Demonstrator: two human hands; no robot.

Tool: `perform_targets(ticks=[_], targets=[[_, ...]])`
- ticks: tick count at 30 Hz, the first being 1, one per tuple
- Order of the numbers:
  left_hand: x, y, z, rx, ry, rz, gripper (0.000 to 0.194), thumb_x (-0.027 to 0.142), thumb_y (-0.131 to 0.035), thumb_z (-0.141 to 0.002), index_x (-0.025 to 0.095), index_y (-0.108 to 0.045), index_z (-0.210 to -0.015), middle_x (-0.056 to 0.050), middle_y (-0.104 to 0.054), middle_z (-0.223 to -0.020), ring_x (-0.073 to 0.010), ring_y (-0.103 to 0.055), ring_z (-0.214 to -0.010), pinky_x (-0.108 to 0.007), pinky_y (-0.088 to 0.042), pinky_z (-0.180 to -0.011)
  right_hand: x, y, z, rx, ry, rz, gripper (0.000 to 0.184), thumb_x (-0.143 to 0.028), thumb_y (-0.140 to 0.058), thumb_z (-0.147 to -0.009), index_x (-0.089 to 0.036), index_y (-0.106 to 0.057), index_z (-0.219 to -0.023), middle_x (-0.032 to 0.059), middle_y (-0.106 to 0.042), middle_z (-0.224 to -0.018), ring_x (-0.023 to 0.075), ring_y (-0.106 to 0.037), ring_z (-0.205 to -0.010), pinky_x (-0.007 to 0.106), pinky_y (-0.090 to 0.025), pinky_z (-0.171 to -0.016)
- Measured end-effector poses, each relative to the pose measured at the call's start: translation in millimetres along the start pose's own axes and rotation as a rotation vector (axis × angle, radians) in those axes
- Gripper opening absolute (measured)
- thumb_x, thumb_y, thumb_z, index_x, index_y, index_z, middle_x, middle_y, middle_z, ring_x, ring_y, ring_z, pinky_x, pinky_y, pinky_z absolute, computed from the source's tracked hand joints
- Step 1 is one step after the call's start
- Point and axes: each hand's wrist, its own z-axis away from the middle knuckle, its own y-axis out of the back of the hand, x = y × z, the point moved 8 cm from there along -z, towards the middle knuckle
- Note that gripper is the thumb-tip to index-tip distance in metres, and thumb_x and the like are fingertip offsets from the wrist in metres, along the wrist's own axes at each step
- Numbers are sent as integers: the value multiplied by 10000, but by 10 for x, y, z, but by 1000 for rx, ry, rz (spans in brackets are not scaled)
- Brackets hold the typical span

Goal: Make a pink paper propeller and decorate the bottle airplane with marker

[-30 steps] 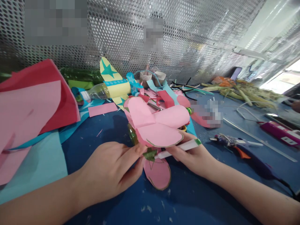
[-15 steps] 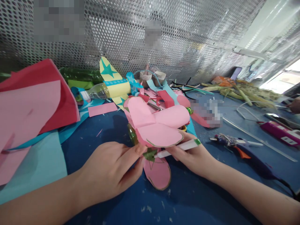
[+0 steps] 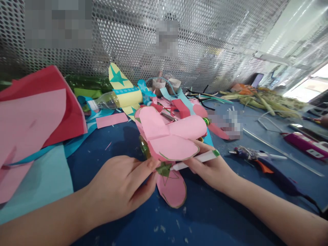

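A pink paper airplane wrapped on a green bottle sits between my hands. My left hand pinches the airplane near the base of its lower wing. My right hand is closed around a white marker with a green end, its tip touching the wing. Under that tip is a star, partly coloured dark green, with its remaining points only outlined. Greenish lines run along the wing edges. The right fingertips are partly hidden behind the upper wing.
Behind stands a yellow-and-blue paper airplane on a clear bottle. Red and pink sheets lie left, over light blue paper. A glue gun and a purple cutter-like tool lie right, near a person's fingers.
The marker has shifted very slightly on the star, with my right hand. My left hand and the pink airplane stay almost in place. At the far right the other person's fingers have moved a little.
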Motion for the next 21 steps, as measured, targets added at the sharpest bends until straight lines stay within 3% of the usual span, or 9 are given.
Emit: perform_targets(ticks=[11, 21], targets=[[4, 16, -17, -6, 11, -8, 200, 168, -421, -932, 122, -492, -1114, 24, -635, -567, -171, -578, -435, -280, -427, -419, -7, 74, -12, 56, -5, 31, 200, -269, -532, -829, -226, -428, -662, -75, -419, -509, 83, -363, -429, 215, -269, -392], [-5, 30, -16, -2, 16, -15, 210, 165, -425, -930, 137, -485, -1129, 32, -630, -561, -151, -573, -439, -266, -417, -429, 27, 42, -26, 31, -34, 5, 202, -257, -552, -818, -224, -436, -656, -69, -428, -541, 85, -371, -448, 218, -293, -406]])
